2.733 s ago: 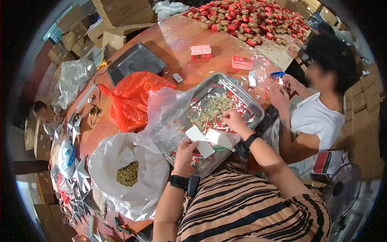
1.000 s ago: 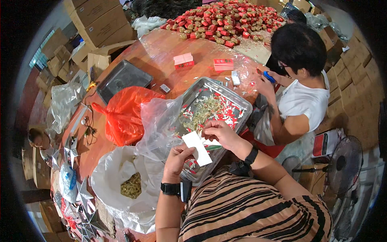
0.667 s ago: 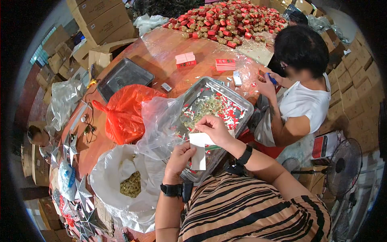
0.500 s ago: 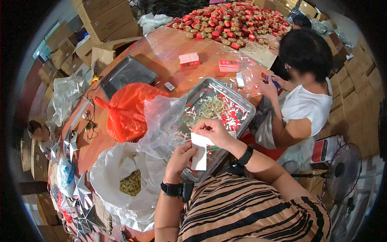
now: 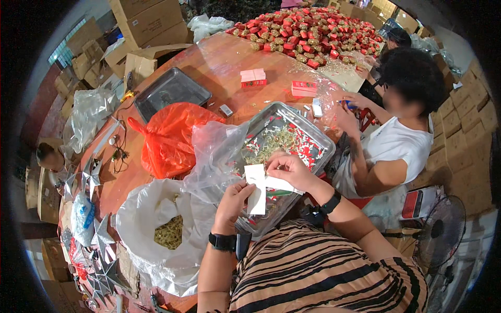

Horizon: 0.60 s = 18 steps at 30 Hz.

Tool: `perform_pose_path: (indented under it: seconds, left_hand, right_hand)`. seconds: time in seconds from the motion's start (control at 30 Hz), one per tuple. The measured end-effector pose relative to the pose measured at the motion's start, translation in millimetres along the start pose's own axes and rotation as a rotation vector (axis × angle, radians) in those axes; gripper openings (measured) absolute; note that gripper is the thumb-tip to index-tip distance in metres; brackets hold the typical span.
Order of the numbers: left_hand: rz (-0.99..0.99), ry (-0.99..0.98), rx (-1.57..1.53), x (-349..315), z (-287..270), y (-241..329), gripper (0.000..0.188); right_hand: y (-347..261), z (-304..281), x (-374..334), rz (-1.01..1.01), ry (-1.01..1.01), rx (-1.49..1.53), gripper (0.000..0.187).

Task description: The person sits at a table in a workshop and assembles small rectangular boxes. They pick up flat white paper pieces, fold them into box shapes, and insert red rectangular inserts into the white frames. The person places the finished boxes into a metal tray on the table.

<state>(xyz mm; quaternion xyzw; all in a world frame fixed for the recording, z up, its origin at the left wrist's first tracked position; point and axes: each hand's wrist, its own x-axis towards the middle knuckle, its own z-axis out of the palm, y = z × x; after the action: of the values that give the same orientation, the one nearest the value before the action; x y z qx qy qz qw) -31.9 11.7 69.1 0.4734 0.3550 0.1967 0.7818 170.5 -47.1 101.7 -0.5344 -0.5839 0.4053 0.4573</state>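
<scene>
White paper sheet (image 5: pixel 259 183) hangs over the near edge of the metal tray (image 5: pixel 318 136), held between both hands; half a second ago it sat much the same way, though a second ago it lay flatter and more open between them, and it now looks folded, with one flap hanging down and another running right.

Going left to right: a white plastic bag (image 5: pixel 151 208) lies open on the table (image 5: pixel 219 57), holding a heap of small gold-coloured pieces (image 5: pixel 168 233). Behind it sits a knotted orange bag (image 5: pixel 169 138), and beyond that an empty dark tray (image 5: pixel 172 91). A clear plastic bag (image 5: pixel 216 151) drapes over the metal tray, which is filled with mixed red, white and gold bits.

The left hand (image 5: pixel 233 201) has its fingers curled shut on the lower flap of the sheet. The right hand (image 5: pixel 289 169) pinches the upper edge, fingers (image 5: pixel 275 163) closed tight together on the paper.

To the right, another person in a white shirt (image 5: pixel 399 146) works at the table edge, with a pile of red and gold boxes (image 5: pixel 308 31) at the far end.
</scene>
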Motion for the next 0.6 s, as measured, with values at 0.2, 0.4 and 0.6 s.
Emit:
perform_pose_path:
  seconds: [0.2, 0.4, 0.6]
  left_hand:
    - [0.182, 0.006, 0.129, -3.8, 7.8, 9.9, 0.019]
    - [0.202, -0.019, 0.39, 1.4, 2.8, 2.2, 0.013]
    - [0.159, 0.013, -0.099, -5.5, 12.9, 16.2, 0.03]
  right_hand:
    - [-0.2, 10.3, 1.6, 0.147, 0.162, 0.201, 0.017]
    - [-6.2, 18.7, 6.0, 0.041, 0.121, 0.033, 0.011]
    - [-16.4, 23.2, 2.8, -0.163, 0.261, -0.231, 0.008]
